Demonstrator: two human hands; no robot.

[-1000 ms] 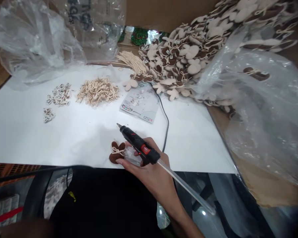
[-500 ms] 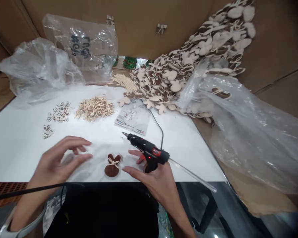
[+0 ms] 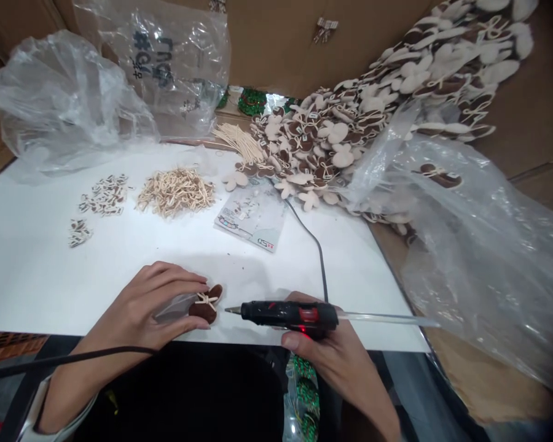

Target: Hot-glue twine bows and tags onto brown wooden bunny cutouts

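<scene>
Near the table's front edge lies a brown felt bunny piece (image 3: 204, 310) with a cream bow across its neck. My left hand (image 3: 154, 304) has its thumb and fingers closed about the bunny's left side, fingertips touching the ear and lower edge. My right hand (image 3: 325, 344) is wrapped round a black glue gun (image 3: 283, 313), its red light lit. The metal nozzle points left, a short way from the bunny. A clear glue stick (image 3: 387, 318) sticks out of the gun's rear. The gun's handle is mostly hidden by the hand.
Cream bows (image 3: 177, 191) lie heaped behind my hands, beside small printed tags (image 3: 104, 195). A flat printed packet (image 3: 251, 218) lies near the gun's cord (image 3: 311, 233). Finished-looking bunnies (image 3: 341, 144) pile up at back right, next to a plastic bag (image 3: 479, 227). Another clear bag (image 3: 74, 110) stands back left.
My left hand has moved right and closed on the bunny. My right hand has swung the glue gun level, bringing its nozzle down near the bunny. The view has shifted slightly.
</scene>
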